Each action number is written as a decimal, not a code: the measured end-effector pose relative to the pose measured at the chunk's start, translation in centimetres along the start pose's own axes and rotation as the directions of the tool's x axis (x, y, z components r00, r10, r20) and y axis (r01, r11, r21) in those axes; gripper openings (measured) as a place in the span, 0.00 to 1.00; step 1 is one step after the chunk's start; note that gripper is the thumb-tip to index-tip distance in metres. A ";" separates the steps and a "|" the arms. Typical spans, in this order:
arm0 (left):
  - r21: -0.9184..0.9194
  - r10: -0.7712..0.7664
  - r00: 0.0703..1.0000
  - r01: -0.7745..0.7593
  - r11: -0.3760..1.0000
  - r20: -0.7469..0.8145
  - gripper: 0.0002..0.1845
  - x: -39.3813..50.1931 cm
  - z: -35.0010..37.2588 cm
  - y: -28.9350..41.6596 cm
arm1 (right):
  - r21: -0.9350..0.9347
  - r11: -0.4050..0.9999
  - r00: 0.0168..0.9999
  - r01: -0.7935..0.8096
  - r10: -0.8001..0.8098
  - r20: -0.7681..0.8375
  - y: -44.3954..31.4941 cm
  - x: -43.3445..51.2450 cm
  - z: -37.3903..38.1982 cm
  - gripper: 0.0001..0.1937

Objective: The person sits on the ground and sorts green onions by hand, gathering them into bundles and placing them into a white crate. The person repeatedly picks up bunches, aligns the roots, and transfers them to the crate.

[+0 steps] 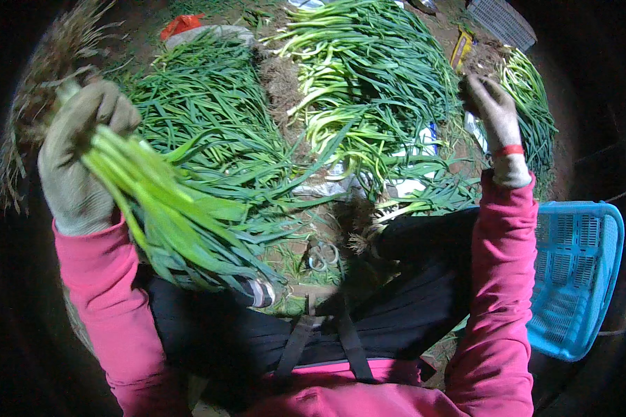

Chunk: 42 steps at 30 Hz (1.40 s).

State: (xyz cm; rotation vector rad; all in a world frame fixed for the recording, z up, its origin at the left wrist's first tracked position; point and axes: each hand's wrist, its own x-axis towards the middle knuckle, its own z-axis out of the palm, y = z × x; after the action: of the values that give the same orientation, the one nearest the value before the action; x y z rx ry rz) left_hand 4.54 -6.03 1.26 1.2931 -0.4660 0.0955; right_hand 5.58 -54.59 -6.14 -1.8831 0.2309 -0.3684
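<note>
My gloved left hand (86, 135) is closed round a bunch of leafy green stalks (172, 208), like garlic greens; its shaggy roots stick out at the far left. My gloved right hand (488, 101) is raised at the right, near the roots of a smaller pile of greens (532, 104); its fingers are bent, and whether they hold anything is not plain. A large pile of the same greens (365, 68), pale stems to the left, lies between the hands. Another leafy pile (203, 99) is just right of the bunch.
Scissors (323, 255) lie on the ground before me, by a few loose stalks (396, 211) near my knee. A blue plastic crate (574, 276) stands at my right side. A grey crate (503, 21), a yellow packet (460, 48) and a red bag (181, 25) are farther off.
</note>
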 end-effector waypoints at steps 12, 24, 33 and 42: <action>0.139 0.083 0.981 -0.058 0.989 -0.175 0.14 -0.6 -2.3 -1.0 | -0.709 0.538 0.475 0.456 0.526 0.705 15.5 -8.2 4.4 0.12; 0.040 -0.056 0.957 0.071 0.997 -0.285 0.06 0.4 0.2 -1.1 | -0.573 0.629 0.458 0.526 0.358 0.814 20.7 -12.2 7.1 0.13; -0.383 -0.235 0.967 0.182 0.906 -0.096 0.06 0.6 1.8 -1.2 | 0.233 0.928 0.838 0.292 -0.365 0.405 -9.3 -8.2 17.6 0.11; -0.546 -0.258 0.962 0.170 0.820 -0.089 0.27 0.0 2.1 -1.7 | 0.185 0.853 0.825 0.487 -0.520 0.223 -17.9 -14.7 23.2 0.18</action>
State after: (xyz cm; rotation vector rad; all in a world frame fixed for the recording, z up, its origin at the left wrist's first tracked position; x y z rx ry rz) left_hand 4.49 -8.53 0.13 0.7668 -0.1808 -0.1180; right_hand -0.08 -23.19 1.61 -1.8303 -0.4794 -0.4668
